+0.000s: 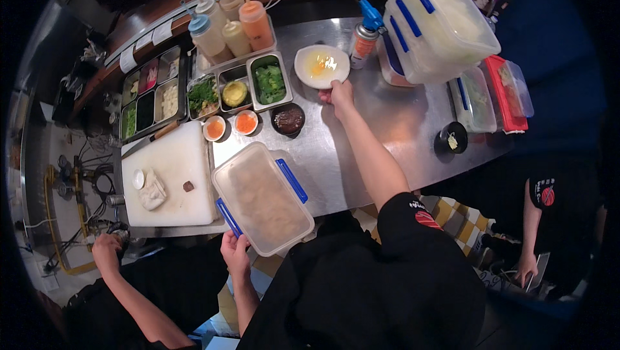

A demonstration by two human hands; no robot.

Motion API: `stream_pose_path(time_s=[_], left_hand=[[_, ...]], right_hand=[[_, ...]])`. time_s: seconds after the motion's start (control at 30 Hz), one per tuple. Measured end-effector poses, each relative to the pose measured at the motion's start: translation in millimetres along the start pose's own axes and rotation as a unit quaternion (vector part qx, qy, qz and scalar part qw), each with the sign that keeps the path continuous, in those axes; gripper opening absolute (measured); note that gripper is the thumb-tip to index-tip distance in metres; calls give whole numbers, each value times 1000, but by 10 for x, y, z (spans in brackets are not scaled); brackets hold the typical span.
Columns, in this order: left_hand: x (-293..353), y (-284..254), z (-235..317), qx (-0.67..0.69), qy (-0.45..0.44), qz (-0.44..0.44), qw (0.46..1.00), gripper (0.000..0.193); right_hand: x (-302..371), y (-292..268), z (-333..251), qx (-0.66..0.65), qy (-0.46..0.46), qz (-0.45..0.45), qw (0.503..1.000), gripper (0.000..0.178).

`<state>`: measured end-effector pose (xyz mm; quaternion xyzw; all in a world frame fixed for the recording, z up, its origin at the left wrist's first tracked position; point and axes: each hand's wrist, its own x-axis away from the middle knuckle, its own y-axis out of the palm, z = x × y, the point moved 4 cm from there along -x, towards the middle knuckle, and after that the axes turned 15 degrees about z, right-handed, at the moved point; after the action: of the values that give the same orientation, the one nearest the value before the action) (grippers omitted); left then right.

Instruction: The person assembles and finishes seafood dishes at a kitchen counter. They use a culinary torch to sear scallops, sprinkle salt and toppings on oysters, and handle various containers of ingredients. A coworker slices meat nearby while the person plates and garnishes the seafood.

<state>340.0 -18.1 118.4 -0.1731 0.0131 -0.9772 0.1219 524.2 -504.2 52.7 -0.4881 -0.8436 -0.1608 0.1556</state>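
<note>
My left hand (237,253) grips the near left edge of a translucent lidded food container (263,201) with blue side clips. Pale brownish contents show dimly through its lid. The container rests partly over the steel counter's front edge, tilted to one side. My right arm reaches across the counter, and my right hand (338,97) has the near rim of a white bowl (321,82) pinched between its fingers. In the bowl lies clear and yellow liquid like raw egg. Beyond the container stand a dark bowl of brown sauce (288,119) and two small cups of orange sauce (245,123).
A white cutting board (168,201) with a knife (148,140) lies left. Behind are ingredient pans (268,79) and squeeze bottles (256,24). A blow torch (365,33) stands beside stacked containers (439,27). Co-workers' hands show at left (106,253) and right (527,267).
</note>
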Motion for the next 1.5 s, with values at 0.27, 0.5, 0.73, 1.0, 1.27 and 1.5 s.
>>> stream_pose_path(time_s=[0.27, 0.5, 0.73, 1.0, 1.27, 1.5], left_hand=[[-162, -41, -182, -28, 33, -43, 998, 22], [-166, -5, -137, -44, 16, -52, 998, 22], [-159, -20, -111, -46, 12, -70, 996, 23], [-106, 57, -41, -40, 12, -64, 997, 24], [-136, 3, -72, -49, 26, -73, 996, 31], [-97, -17, -101, -38, 15, -82, 996, 33]], right_hand=[[845, -1023, 146, -21, 45, 1, 999, 30], [1581, -1888, 302, -34, 58, 56, 996, 31], [1868, -2359, 90, 62, 63, 86, 992, 45], [1237, -2153, -956, 459, -561, 19, 689, 21], [918, -1749, -803, 597, -529, -107, 593, 13], [896, -1786, -824, 592, -537, -100, 592, 13]])
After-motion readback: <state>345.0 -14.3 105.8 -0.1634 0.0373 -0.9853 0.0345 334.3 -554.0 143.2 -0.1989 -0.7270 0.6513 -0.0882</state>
